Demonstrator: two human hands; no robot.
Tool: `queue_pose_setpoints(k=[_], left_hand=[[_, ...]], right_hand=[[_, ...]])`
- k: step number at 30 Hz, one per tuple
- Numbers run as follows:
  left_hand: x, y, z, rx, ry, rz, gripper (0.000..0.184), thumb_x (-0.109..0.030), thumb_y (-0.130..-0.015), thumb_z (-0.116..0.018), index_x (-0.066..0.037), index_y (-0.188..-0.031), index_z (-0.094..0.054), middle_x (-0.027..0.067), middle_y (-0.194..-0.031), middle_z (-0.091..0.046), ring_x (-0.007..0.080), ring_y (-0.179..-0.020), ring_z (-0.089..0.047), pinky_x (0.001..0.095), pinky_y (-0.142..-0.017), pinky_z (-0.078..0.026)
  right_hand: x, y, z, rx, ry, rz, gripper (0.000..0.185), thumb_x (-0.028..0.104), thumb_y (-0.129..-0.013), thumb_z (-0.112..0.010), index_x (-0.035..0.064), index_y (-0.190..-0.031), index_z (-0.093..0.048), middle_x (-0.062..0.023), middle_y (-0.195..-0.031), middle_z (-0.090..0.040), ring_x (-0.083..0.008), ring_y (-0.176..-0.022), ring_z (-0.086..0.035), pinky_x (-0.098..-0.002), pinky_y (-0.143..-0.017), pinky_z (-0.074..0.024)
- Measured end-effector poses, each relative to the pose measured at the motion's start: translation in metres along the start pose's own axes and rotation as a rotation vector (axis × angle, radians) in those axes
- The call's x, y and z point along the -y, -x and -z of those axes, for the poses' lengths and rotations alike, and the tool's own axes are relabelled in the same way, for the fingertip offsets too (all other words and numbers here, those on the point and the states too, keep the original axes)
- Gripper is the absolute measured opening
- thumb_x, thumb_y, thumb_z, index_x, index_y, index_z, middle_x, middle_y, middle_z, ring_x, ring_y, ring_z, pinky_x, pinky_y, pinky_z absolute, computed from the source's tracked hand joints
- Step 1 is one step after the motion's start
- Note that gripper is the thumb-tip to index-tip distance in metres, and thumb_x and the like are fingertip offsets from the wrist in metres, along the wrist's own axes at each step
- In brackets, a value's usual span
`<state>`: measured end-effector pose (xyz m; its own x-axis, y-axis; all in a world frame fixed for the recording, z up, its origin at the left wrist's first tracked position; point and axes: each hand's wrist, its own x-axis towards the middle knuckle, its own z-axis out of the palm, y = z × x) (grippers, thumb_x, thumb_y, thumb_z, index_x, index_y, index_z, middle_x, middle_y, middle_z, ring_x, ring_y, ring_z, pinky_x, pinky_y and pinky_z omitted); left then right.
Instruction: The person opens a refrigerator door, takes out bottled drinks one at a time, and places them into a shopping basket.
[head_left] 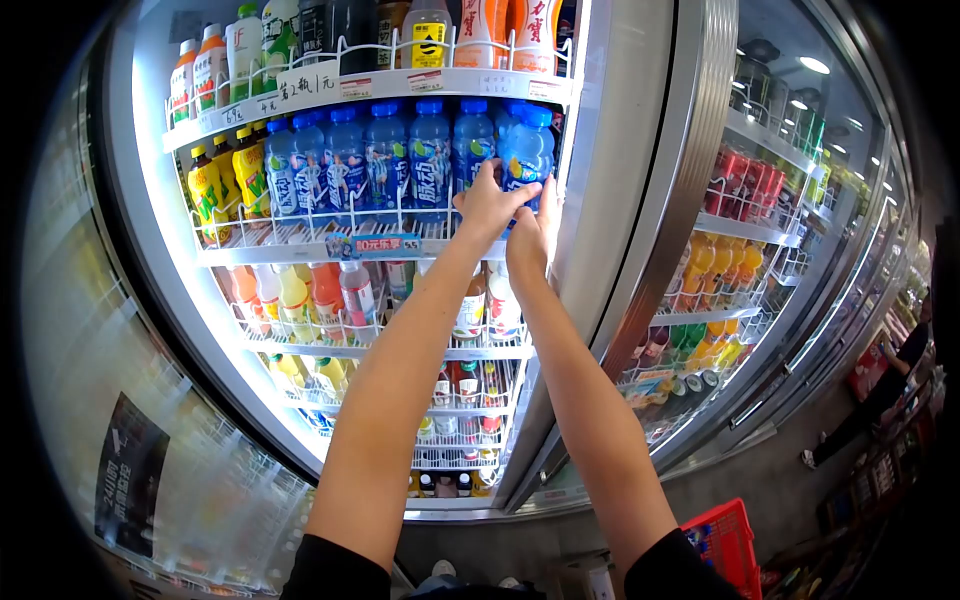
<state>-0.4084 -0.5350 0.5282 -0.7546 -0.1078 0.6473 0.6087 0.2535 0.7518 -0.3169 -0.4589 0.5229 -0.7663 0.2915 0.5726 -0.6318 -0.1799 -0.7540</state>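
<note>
Both hands reach into an open drinks cooler at the right end of a shelf of blue bottles (430, 150). My left hand (488, 205) has its fingers at the left side of the rightmost blue bottle (527, 145), with the thumb across its lower front. Close beside it, my right hand (530, 232) is at the lower right of the same bottle, fingers pointing up along its side. The bottle stands upright, its lower part hidden by the hands. A white wire rail (330, 218) runs along the shelf front.
Yellow bottles (205, 190) stand at the shelf's left end. Other drinks fill the shelves above and below. The metal door frame (655, 200) rises at the right, beside another cooler. A red basket (735, 545) is at the lower right. A person (880, 385) stands far right.
</note>
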Motion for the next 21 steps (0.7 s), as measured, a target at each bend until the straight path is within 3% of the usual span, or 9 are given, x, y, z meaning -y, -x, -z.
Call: queue_pose_setpoints(k=[1, 6, 8, 11, 17, 20, 21], left_hand=[[-0.001, 0.004, -0.002, -0.033, 0.021, -0.041, 0.080, -0.025, -0.076, -0.081, 0.007, -0.135, -0.039, 0.0194, -0.126, -0.057, 0.0242, -0.115, -0.057, 0.0336, -0.099, -0.044], [-0.010, 0.025, 0.004, -0.056, 0.144, -0.119, 0.083, -0.028, -0.067, -0.086, 0.006, -0.130, -0.044, 0.0226, -0.123, -0.057, 0.0293, -0.115, -0.056, 0.0365, -0.100, -0.042], [-0.018, 0.028, 0.013, -0.071, 0.280, -0.202, 0.080, -0.026, -0.068, -0.087, 0.002, -0.130, -0.045, 0.0192, -0.121, -0.059, 0.0279, -0.116, -0.056, 0.0366, -0.099, -0.043], [-0.015, 0.030, 0.012, -0.092, 0.222, -0.286, 0.079, -0.023, -0.068, -0.087, 0.000, -0.130, -0.045, 0.0170, -0.120, -0.060, 0.0269, -0.117, -0.056, 0.0369, -0.098, -0.044], [-0.026, 0.044, 0.008, -0.142, 0.196, -0.357, 0.078, -0.019, -0.068, -0.086, 0.001, -0.130, -0.044, 0.0185, -0.125, -0.055, 0.0275, -0.118, -0.056, 0.0387, -0.105, -0.043], [-0.037, 0.056, 0.007, -0.175, 0.184, -0.355, 0.076, -0.015, -0.068, -0.087, 0.002, -0.128, -0.044, 0.0188, -0.126, -0.051, 0.0266, -0.119, -0.054, 0.0399, -0.107, -0.042], [-0.041, 0.059, 0.007, -0.209, 0.182, -0.350, 0.075, -0.014, -0.067, -0.088, 0.002, -0.127, -0.044, 0.0185, -0.125, -0.050, 0.0261, -0.120, -0.053, 0.0401, -0.107, -0.043]], right_hand=[[0.001, 0.002, 0.001, 0.001, -0.016, 0.000, 0.065, 0.007, -0.086, -0.046, 0.0008, -0.149, -0.031, -0.0218, -0.151, -0.032, -0.0326, -0.139, -0.034, -0.0361, -0.112, -0.0290], [0.006, 0.007, 0.008, 0.007, -0.010, -0.106, 0.064, 0.007, -0.085, -0.048, 0.0001, -0.146, -0.032, -0.0189, -0.143, -0.040, -0.0286, -0.132, -0.041, -0.0363, -0.111, -0.0305], [-0.005, 0.002, 0.004, 0.057, -0.050, 0.153, 0.065, 0.004, -0.083, -0.049, 0.0000, -0.146, -0.032, -0.0188, -0.145, -0.039, -0.0283, -0.134, -0.040, -0.0359, -0.112, -0.0296], [-0.013, 0.001, 0.005, 0.034, 0.021, 0.228, 0.067, 0.004, -0.084, -0.047, -0.0011, -0.148, -0.027, -0.0218, -0.143, -0.043, -0.0306, -0.131, -0.044, -0.0356, -0.109, -0.0332], [-0.015, 0.006, 0.006, 0.100, -0.208, 0.171, 0.069, -0.001, -0.084, -0.040, -0.0008, -0.151, -0.023, -0.0220, -0.150, -0.033, -0.0303, -0.139, -0.035, -0.0368, -0.114, -0.0274], [-0.017, 0.007, 0.008, 0.093, -0.234, 0.198, 0.069, -0.001, -0.084, -0.036, 0.0018, -0.151, -0.023, -0.0228, -0.153, -0.028, -0.0308, -0.144, -0.028, -0.0380, -0.117, -0.0223], [-0.017, 0.007, 0.009, 0.122, -0.157, 0.312, 0.069, -0.001, -0.083, -0.035, 0.0032, -0.151, -0.023, -0.0222, -0.154, -0.025, -0.0312, -0.145, -0.024, -0.0390, -0.118, -0.0202]])
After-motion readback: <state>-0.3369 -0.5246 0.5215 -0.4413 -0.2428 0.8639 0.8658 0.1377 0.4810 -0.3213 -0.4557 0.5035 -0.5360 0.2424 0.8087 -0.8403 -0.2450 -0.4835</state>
